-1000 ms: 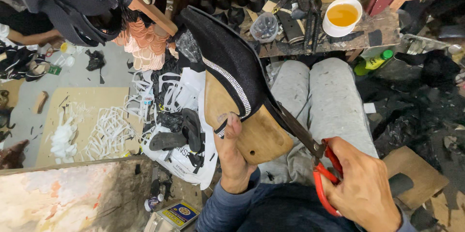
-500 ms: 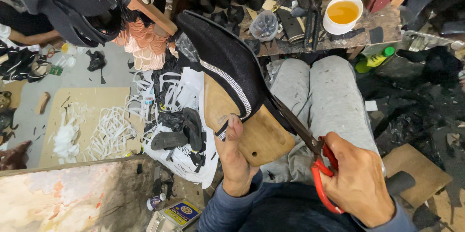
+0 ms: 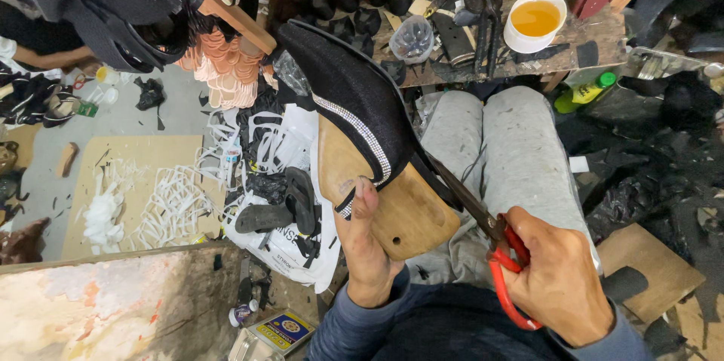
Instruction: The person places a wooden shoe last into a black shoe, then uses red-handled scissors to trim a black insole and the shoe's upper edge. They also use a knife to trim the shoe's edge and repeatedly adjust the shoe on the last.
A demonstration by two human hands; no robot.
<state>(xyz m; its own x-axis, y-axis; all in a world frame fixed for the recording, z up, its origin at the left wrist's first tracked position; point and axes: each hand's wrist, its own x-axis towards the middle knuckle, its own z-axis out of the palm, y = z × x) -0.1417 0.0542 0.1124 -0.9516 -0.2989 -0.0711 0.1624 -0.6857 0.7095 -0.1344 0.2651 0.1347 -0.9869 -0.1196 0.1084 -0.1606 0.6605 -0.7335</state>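
Observation:
My left hand (image 3: 367, 244) grips a wooden shoe last (image 3: 392, 206) from below, thumb pressed on its side. A black fabric shoe upper (image 3: 343, 89) with a sparkly silver trim is stretched over the last, toe pointing up and left. My right hand (image 3: 562, 282) holds red-handled scissors (image 3: 501, 251), their dark blades reaching up-left to the black fabric edge at the heel side of the last. Both hands work over my lap in grey trousers (image 3: 505, 150).
A cluttered wooden workbench (image 3: 573, 36) ahead carries a white bowl of yellow liquid (image 3: 535, 20), a clear plastic cup (image 3: 412, 38) and tools. A white plastic bag with black scraps (image 3: 279, 195) lies left of my knees. White offcuts cover a cardboard sheet (image 3: 151, 195) on the floor.
The scissors have shifted slightly along the fabric edge by the heel. The last and my left hand stay nearly still.

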